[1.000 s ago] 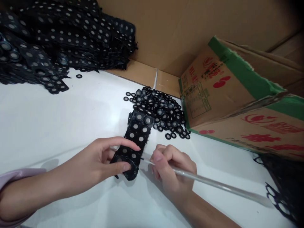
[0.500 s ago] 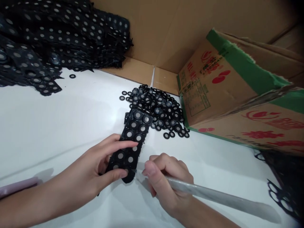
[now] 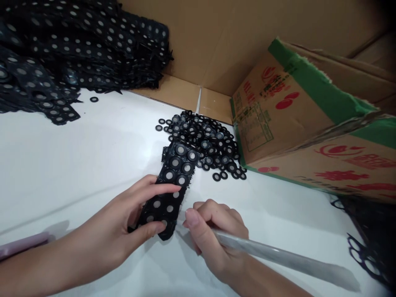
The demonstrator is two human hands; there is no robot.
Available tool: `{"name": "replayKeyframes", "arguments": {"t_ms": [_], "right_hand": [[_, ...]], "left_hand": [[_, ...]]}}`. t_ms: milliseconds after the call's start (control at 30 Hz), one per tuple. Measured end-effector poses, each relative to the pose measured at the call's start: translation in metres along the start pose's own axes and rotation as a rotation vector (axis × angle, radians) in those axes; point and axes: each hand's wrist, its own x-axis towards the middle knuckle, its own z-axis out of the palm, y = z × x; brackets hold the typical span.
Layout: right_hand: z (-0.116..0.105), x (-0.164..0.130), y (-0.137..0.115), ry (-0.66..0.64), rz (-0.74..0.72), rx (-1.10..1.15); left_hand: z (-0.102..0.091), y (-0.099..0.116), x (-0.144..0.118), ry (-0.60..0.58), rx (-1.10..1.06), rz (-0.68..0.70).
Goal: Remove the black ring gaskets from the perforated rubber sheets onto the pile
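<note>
Where the left hand grips, thumb and forefinger overlie the strip.

The bare left forearm enters from the lower left edge of the frame and slants up toward the lower centre. Its left hand is spread in a C, the index finger stretched rightward nearly straight, the thumb below it also pointing right; the other fingers are partly hidden. The bare right forearm rises from the bottom edge, right of centre, to the right hand, curled in a pen-like grip, thumb tip pointing up and left.
</note>
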Motion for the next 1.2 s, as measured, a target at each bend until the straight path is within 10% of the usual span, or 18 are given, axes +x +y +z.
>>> {"name": "replayKeyframes", "arguments": {"t_ms": [800, 1000, 1200], "right_hand": [[0.023, -0.004, 0.009, 0.001, -0.385, -0.515], [0.012, -0.005, -0.002, -0.025, -0.186, -0.371], [0.002, -0.007, -0.013, -0.248, 0.535, -0.014]], "left_hand": [[0.008, 0.002, 0.002, 0.054, 0.101, 0.311], [0.005, 0.005, 0.004, 0.099, 0.156, 0.273], [0.002, 0.002, -0.007, 0.205, 0.147, 0.246]]}}
